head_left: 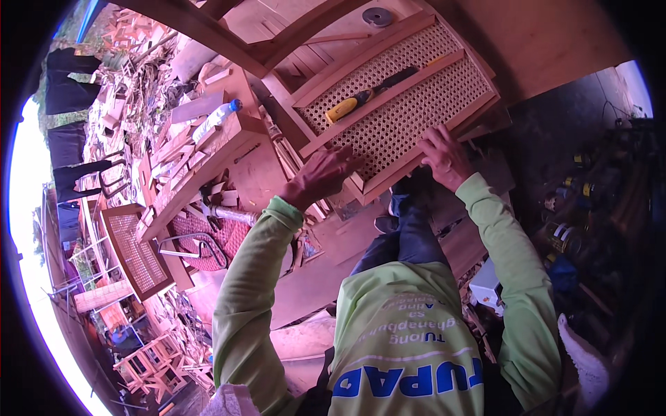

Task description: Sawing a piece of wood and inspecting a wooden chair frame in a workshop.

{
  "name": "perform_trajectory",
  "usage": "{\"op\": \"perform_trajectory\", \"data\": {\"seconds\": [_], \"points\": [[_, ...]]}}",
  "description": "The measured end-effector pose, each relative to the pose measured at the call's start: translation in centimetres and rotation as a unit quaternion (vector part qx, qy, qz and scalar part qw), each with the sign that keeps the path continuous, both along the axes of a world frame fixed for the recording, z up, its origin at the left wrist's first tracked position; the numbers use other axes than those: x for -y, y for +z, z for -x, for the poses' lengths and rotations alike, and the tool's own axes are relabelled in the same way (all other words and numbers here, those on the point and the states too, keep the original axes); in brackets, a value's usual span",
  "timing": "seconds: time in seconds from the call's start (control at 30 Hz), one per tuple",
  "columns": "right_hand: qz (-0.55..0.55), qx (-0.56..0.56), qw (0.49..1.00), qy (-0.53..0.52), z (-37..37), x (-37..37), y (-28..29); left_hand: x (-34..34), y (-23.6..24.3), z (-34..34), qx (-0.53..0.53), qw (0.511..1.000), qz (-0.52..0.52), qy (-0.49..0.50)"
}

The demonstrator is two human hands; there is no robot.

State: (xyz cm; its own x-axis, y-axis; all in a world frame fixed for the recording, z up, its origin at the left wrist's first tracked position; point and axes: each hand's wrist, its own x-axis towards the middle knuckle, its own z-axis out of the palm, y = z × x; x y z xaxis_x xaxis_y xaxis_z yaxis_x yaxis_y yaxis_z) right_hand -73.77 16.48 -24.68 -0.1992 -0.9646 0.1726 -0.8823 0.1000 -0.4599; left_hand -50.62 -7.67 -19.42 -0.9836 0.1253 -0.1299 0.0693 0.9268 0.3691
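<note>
Head view, looking down past a light-green long-sleeved shirt. A wooden frame panel filled with pale woven cane mesh [409, 104] lies tilted across the upper centre, its near rail toward the person. The left hand [326, 173] rests palm-down on the mesh near the panel's lower left corner, fingers loosely curled and pressing on the weave rather than gripping anything. The right hand [444, 156] sits on the near wooden rail at the lower right, fingers bent over the edge; whether it actually clasps the rail cannot be told from this angle. A yellow-handled hand tool with a dark shaft [364, 97] lies loose on the panel's middle crossbar, well apart from both hands. To the left, a clear plastic bottle with a blue cap [216, 118] lies on stacked timber, and a smaller cane-filled frame [135, 249] lies lower left.
</note>
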Motion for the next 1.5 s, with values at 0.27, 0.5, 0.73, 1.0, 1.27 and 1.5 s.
{"op": "perform_trajectory", "data": {"seconds": [0.27, 0.5, 0.73, 1.0, 1.27, 1.5], "points": [[0.009, 0.003, 1.0, 0.0, -0.1, 0.0, 0.0, 0.5, -2.8, -0.4, -0.03, 0.997, -0.063, 0.026], [0.005, 0.007, 1.0, 0.002, -0.1, 0.0, -0.3, -2.2, -1.4, -0.4, -0.05, 0.996, 0.014, 0.069], [0.009, 0.01, 1.0, 0.007, 0.1, 0.1, -0.1, -3.5, -1.2, -0.2, 0.044, 0.994, 0.017, 0.101], [0.02, 0.006, 1.0, 0.01, -0.1, 0.4, -0.2, -1.3, -2.8, 0.0, 0.055, 0.996, 0.001, 0.069], [0.012, 0.007, 1.0, 0.005, 0.3, -0.1, -0.5, -3.1, -0.8, 4.4, 0.159, 0.981, 0.101, 0.044], [0.014, 0.001, 1.0, 0.012, 0.4, 0.1, -0.8, -3.1, -2.5, 1.8, 0.084, 0.99, -0.068, 0.086]]}}
